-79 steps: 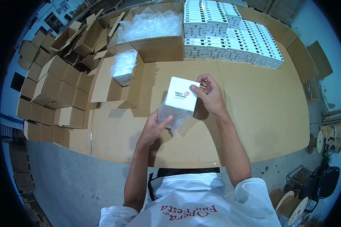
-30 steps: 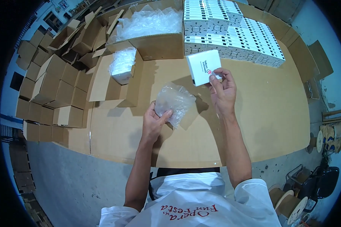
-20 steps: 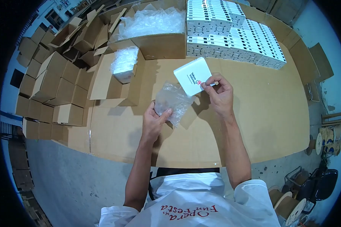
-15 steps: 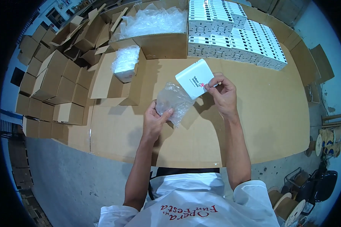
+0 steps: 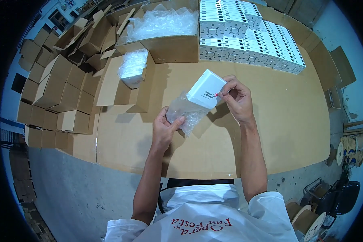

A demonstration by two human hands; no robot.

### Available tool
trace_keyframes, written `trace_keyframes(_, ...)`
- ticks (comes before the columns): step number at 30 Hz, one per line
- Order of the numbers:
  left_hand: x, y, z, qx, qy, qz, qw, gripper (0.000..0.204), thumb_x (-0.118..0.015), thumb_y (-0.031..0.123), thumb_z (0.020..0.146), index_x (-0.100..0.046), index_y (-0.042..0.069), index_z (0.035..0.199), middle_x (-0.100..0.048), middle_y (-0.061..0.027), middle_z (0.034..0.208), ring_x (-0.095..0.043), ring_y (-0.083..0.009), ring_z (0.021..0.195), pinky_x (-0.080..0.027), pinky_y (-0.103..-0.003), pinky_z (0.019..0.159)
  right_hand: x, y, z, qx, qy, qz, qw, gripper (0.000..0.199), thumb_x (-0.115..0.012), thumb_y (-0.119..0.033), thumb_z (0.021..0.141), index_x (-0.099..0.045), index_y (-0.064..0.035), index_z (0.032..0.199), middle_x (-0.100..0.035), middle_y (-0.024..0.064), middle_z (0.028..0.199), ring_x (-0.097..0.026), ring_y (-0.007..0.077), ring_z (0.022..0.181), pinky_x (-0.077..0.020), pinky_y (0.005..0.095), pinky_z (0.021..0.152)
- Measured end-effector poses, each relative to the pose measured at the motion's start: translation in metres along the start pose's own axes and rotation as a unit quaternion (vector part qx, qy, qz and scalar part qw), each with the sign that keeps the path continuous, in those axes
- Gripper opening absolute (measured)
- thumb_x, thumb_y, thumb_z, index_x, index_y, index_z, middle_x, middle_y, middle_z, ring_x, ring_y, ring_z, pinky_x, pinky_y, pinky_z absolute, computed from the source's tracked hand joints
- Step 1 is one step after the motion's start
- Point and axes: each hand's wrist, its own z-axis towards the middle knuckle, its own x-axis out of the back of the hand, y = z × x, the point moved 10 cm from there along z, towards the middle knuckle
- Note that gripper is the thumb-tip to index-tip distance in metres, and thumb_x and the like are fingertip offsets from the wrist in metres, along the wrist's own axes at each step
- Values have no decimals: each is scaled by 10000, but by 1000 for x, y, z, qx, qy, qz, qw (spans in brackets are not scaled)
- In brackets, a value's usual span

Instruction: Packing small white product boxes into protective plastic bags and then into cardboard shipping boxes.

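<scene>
White card faces up on the box (image 5: pixel 207 86), which is tilted above the middle of the desk (image 5: pixel 278 125) in the head view. The right hand (image 5: pixel 238 99) pinches its right-hand corner between thumb and fingers. The left hand (image 5: pixel 165 128) holds the clear bag (image 5: pixel 186 115), thumb on top, at its lower left part. The box's lower left end meets the bag's upper right part; how far it sits inside, I cannot tell.

Left of the hands, an open carton (image 5: pixel 108 89) holds a wrapped bundle (image 5: pixel 133 68). Behind it, a larger bin (image 5: pixel 173 50) is heaped with clear plastic (image 5: pixel 163 24). To the bin's right, touching or nearly so, white boxes (image 5: pixel 250 50) are stacked in rows. Small brown boxes (image 5: pixel 52 94) are piled at the far left. Cable spools (image 5: pixel 306 220) and a black chair (image 5: pixel 346 195) stand on the floor (image 5: pixel 84 177), lower right.
</scene>
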Motion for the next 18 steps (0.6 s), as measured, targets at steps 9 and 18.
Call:
trace_keyframes(9, -9, 5, -2, 9, -13, 60, 998, 470, -691, -29, 898, -496, -37, 1325, -647, -118, 1203, -637, -184, 1097, -544, -342, 938, -15, 8, 0, -19, -8, 6, 1000, 172, -635, 124, 845, -670, -4, 953, -602, 44, 1019, -595, 105, 931, -493, 250, 797)
trace_keyframes(18, -15, 8, -2, -5, -71, 38, 997, 483, -691, 37, 924, -497, -45, 1359, -642, -113, 1238, -632, -182, 1116, -518, -346, 983, -24, 31, -4, -112, -25, -26, 993, 140, -675, 46, 889, -698, 2, 1020, -667, 40, 995, -628, 85, 867, -506, 230, 742)
